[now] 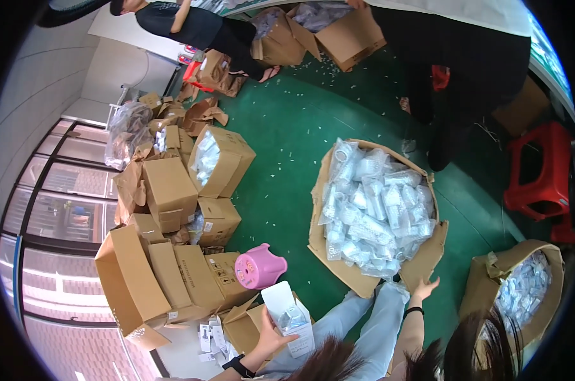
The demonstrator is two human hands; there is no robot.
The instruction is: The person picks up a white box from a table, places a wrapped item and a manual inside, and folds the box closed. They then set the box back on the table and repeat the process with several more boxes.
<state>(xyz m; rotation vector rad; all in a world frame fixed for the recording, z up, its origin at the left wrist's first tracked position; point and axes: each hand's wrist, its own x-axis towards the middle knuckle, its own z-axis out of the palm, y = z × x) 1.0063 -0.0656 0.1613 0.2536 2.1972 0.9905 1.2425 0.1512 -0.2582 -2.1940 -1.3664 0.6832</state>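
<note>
— What do we have in our left hand (270, 338)?

— We have a white box (303, 345), gripped by its left side, with the fingers partly curled against it and the thumb apart. We hold it tilted near our legs (375, 333), its top flap raised, and we can see clear plastic packing (292, 317) inside.

— And our right hand (422, 292)?

— We have that one empty, fingers spread apart. It is right by a folded-out flap of the big carton (320, 216); we can't tell whether it touches the cardboard.

— What lies in that carton?

— We see a heap of clear plastic packets (376, 209) filling it. It stands on the green floor (287, 140), just ahead of us.

— What else is around us?

— On our left, we have a pink stool (262, 267) near the white box, with stacked cartons (170, 187) beyond it. Small white boxes (216, 336) lie near our left wrist. On our right, we see another carton (481, 279) holding packets, and a red stool (557, 171) farther off.
</note>
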